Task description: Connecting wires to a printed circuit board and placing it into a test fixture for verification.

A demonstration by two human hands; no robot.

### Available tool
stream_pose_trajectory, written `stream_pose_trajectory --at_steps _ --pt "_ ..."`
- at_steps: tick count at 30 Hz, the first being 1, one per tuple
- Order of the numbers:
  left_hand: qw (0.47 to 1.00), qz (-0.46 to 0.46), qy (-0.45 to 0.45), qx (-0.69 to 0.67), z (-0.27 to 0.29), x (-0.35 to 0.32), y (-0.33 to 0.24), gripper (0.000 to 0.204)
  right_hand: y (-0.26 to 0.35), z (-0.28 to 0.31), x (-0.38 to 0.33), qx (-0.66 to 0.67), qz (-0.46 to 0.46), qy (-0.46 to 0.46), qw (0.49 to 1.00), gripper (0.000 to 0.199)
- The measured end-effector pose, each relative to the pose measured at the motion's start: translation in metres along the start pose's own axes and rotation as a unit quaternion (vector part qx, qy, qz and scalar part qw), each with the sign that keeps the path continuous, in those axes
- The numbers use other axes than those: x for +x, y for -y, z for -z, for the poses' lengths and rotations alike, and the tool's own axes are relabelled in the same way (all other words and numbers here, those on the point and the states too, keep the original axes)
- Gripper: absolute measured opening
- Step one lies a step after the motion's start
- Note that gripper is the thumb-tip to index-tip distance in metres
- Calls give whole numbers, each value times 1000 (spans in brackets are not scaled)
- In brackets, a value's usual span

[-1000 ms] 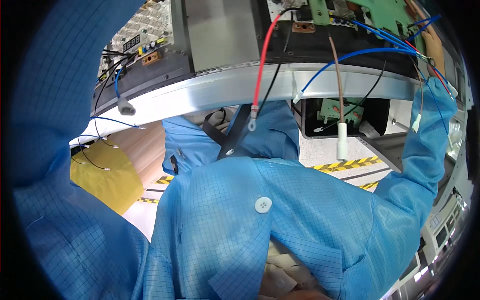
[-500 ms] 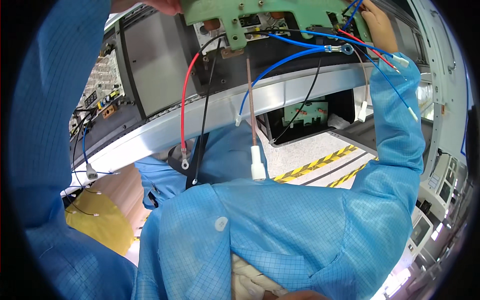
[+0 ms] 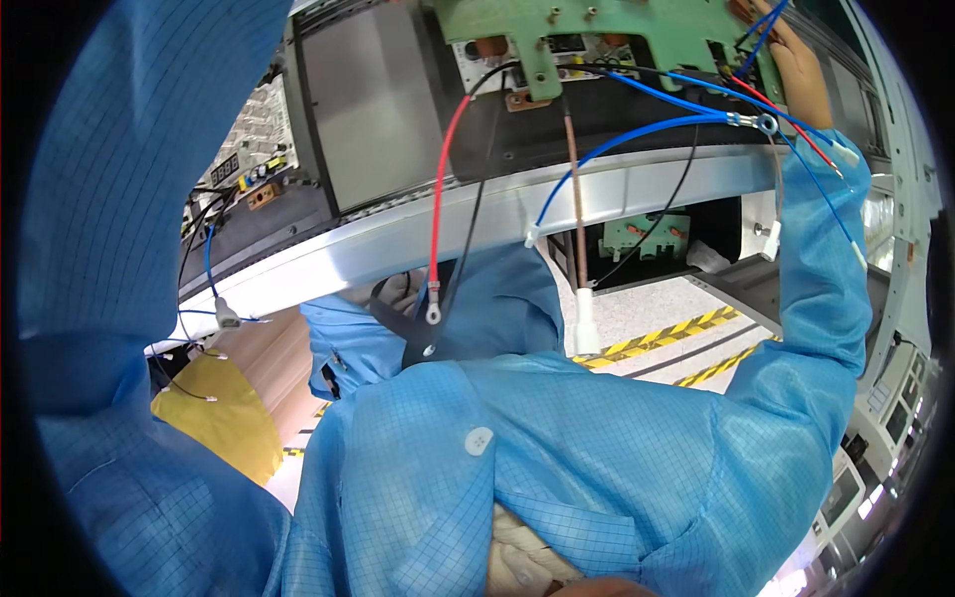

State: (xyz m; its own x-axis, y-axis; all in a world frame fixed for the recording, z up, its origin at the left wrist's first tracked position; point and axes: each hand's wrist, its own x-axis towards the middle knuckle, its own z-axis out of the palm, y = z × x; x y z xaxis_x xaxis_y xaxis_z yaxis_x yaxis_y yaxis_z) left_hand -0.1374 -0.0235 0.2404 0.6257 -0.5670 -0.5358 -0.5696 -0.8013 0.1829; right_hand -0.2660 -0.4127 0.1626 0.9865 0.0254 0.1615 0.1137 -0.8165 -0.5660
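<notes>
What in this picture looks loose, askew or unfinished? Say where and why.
Several wires hang loose from the green circuit board: the red wire ends in a bare ring terminal, and the brown wire in an unplugged white connector. The right hand grips the board's edge.

We see a matt green circuit board [image 3: 617, 35] above a smooth brushed-metal rail [image 3: 617, 194], glossy plastic-coated wires [image 3: 438, 189] over it, our sleeve [image 3: 816, 279] gridded cloth.

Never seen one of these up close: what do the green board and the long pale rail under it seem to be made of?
The green board looks like rigid laminate with a matte green coat, drilled and carrying parts. The rail looks like brushed aluminium: pale grey with a soft sheen. The right hand grips the board's edge.
</notes>
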Motion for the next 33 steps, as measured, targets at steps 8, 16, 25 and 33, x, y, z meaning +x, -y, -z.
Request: stream_pose_trajectory --at_steps 8,16,25,33 --pt "997 -29 1 67 -1 -1 8 55 11 -7 1 -81 5 -17 997 47" --pt "988 -60 9 139 0 9 8 64 26 -10 -4 -90 -43 -23 995 48" --pt "981 -101 59 158 4 44 19 74 11 -8 7 -76 -65 24 995 54" --pt "972 -120 12 199 5 39 8 76 -32 1 16 -141 19 -3 990 58"
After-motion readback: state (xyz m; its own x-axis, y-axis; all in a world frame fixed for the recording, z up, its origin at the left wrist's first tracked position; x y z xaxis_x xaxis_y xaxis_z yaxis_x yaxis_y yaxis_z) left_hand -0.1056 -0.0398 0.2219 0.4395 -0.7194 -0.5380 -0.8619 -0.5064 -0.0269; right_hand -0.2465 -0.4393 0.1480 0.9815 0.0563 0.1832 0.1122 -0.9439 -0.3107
